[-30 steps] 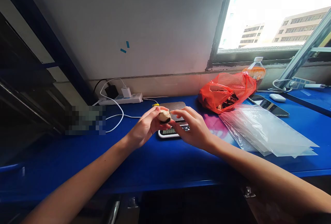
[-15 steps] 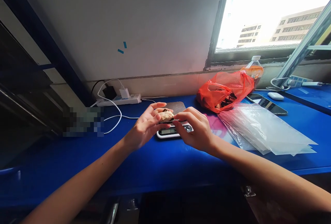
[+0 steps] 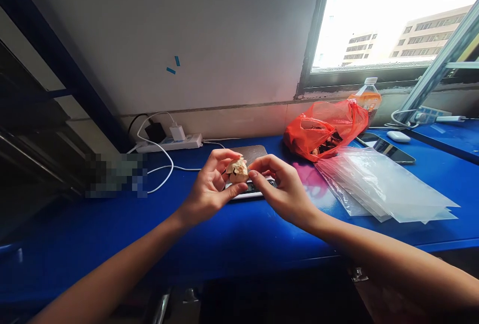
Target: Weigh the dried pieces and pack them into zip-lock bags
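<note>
A cream-coloured, cracked lump that looks like a dried mushroom (image 3: 238, 170) is held up in front of a kitchen scale. My left hand (image 3: 214, 180) grips it between the thumb below and the fingers above and behind. At its right edge, the thumb and forefinger of my right hand (image 3: 282, 184) are pinched together against it. The digital scale (image 3: 258, 153) has a metal plate and a white front; my hands and the lump cover much of its display.
A red plastic bag (image 3: 318, 129) holding dark pieces stands right of the scale, with an orange drink bottle (image 3: 368, 99) behind it. Clear plastic bags (image 3: 389, 184), a phone (image 3: 389, 148) and a white earbud case (image 3: 398, 137) lie rightward. A power strip (image 3: 190, 141) with cables sits back left.
The mushroom-like lump has been turned in my fingers, so a broader cracked face shows. My left thumb has come underneath it. My right hand stays at its right edge.
</note>
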The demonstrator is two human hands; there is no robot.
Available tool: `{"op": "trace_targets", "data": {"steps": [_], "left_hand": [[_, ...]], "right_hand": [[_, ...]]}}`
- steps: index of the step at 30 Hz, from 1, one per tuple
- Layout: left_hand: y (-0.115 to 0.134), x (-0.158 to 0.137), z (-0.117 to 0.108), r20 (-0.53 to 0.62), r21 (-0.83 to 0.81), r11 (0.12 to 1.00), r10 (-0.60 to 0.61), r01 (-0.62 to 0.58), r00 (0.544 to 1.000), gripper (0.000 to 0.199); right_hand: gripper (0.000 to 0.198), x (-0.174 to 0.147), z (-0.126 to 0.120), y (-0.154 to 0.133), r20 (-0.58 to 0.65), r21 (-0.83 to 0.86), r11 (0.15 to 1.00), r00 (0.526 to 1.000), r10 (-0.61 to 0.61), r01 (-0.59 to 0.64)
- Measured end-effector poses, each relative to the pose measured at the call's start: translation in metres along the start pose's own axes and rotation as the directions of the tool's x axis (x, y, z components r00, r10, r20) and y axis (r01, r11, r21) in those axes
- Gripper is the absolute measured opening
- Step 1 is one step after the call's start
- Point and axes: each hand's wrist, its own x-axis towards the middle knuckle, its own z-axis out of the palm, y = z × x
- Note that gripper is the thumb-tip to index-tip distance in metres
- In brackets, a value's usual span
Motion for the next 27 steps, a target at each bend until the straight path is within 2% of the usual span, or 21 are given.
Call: {"op": "trace_targets", "data": {"steps": [3,5,8,10,15,23,27], "left_hand": [[-0.003,-0.002,0.003,-0.072,0.139,0.988,0.077,-0.066,0.994,0.044],[-0.008,-0.004,0.003,-0.087,0.283,0.947,0.183,-0.152,0.979,0.045],[-0.016,-0.006,0.000,-0.023,0.466,0.821,0.385,-0.331,0.923,0.047],[-0.020,-0.006,-0.002,0.020,0.522,0.756,0.453,-0.395,0.891,0.048],[-0.019,-0.006,-0.004,0.088,0.590,0.683,0.476,-0.431,0.875,0.049],[-0.010,-0.005,-0.002,0.186,0.744,0.484,0.511,-0.460,0.839,0.044],[-0.011,-0.005,-0.004,0.210,0.765,0.459,0.486,-0.452,0.848,0.044]], "right_hand": [[0.004,-0.002,0.002,-0.002,-0.023,0.003,1.000,0.999,-0.023,0.023],[0.005,-0.004,0.004,-0.002,-0.038,-0.012,0.999,0.998,-0.043,0.043],[0.006,-0.007,0.008,-0.002,-0.057,-0.037,0.998,0.997,-0.058,0.056],[0.007,-0.008,0.010,-0.001,-0.060,-0.046,0.996,0.995,-0.075,0.072],[0.008,-0.009,0.009,-0.001,-0.043,-0.073,0.990,0.991,-0.127,0.123],[0.007,-0.010,0.007,-0.003,-0.009,-0.076,0.990,0.992,-0.124,0.123],[0.009,-0.010,0.007,-0.002,0.009,-0.084,0.990,0.994,-0.110,0.110]]}}
